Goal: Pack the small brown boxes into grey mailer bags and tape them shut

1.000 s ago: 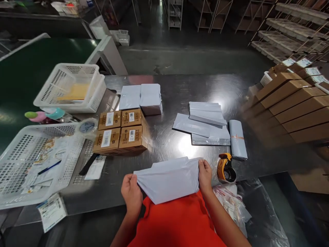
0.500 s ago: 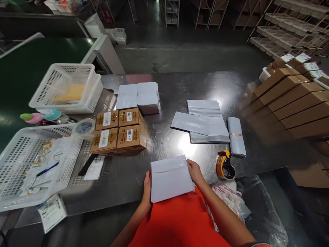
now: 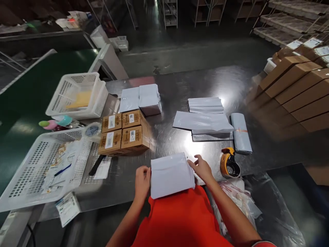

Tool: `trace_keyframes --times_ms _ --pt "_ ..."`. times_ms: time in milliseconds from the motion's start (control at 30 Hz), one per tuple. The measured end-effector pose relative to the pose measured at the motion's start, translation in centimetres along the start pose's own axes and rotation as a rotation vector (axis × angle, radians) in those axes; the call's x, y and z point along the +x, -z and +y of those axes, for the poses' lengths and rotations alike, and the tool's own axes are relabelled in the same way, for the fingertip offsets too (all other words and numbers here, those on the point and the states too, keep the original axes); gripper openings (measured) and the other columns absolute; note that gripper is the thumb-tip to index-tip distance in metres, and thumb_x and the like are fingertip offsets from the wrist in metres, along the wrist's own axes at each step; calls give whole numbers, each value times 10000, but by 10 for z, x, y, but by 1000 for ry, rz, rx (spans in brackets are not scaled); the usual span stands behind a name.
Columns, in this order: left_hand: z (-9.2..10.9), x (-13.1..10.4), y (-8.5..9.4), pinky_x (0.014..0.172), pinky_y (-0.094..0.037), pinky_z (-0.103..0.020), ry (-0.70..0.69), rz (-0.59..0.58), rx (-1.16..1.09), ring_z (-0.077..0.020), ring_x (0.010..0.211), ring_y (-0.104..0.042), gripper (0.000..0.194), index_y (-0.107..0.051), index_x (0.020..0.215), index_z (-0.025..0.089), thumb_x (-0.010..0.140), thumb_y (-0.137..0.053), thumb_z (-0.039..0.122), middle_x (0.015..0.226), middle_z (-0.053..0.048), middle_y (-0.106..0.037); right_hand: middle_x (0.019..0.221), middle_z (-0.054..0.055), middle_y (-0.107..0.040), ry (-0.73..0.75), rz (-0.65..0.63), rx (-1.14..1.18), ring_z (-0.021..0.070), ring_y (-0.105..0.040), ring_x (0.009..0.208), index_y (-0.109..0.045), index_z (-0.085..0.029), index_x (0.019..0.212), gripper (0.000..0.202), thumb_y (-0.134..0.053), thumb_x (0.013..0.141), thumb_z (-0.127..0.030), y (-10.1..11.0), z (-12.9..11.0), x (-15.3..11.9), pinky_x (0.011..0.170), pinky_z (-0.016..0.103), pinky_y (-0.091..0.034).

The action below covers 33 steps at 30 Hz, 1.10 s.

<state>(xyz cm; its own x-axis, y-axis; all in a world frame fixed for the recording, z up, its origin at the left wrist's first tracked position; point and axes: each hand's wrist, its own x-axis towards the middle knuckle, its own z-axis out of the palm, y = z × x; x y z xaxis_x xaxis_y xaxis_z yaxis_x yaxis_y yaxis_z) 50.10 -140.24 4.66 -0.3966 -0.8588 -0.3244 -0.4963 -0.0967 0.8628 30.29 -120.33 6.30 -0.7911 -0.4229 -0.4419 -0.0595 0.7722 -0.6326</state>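
A filled white mailing bag (image 3: 172, 176) lies at the table's front edge, close against my red top, its flap folded across the upper part. Beside its left edge is my left hand (image 3: 142, 183), fingers curled and the thumb side at the bag; the fingertips are partly hidden. My right hand (image 3: 203, 169) is at the upper right corner, thumb near the bag's edge and fingers spread apart. Beyond it lie flat white mailing bags (image 3: 203, 121) in a loose pile. A yellow-and-black tape dispenser (image 3: 229, 163) stands to the right of my right hand.
Brown cartons (image 3: 124, 133) and wrapped white parcels (image 3: 140, 97) stand left of centre. White plastic baskets (image 3: 84, 164) fill the left side. A rolled bundle of bags (image 3: 241, 133) lies right of the pile. Stacked brown boxes (image 3: 298, 82) line the far right.
My right hand has loosened and its fingers have spread at the bag's corner. The left hand has shifted slightly outward and its fingers have curled. The bag has hardly moved.
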Motion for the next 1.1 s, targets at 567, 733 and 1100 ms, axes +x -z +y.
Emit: trace_keyframes --times_ms 567,733,1100 --pt "29 13 5 834 -455 -323 -310 -239 -57 -204 881 -564 345 -562 760 207 821 -561 546 899 -49 -592 1623 81 -257 311 -169 507 236 -234 1499 -256 -222 1551 743 -385 943 -629 -25 -8 -43 1240 464 -182" --pt "22 7 -4 801 -469 -347 -523 -5 103 -212 857 -552 300 -461 741 229 913 -426 473 869 -59 -557 1642 52 -172 307 -246 511 210 -170 1515 -172 -225 1577 820 -354 928 -693 -23 -8 -44 1252 430 -120" --pt "23 -22 5 1169 -282 -474 -378 -196 -71 -319 1457 -294 684 -397 1422 260 849 -580 587 1581 -130 -308 1660 -31 -40 292 -400 775 246 -53 1531 -83 -325 1572 914 -433 853 -766 -31 10 -52 1245 449 -72"
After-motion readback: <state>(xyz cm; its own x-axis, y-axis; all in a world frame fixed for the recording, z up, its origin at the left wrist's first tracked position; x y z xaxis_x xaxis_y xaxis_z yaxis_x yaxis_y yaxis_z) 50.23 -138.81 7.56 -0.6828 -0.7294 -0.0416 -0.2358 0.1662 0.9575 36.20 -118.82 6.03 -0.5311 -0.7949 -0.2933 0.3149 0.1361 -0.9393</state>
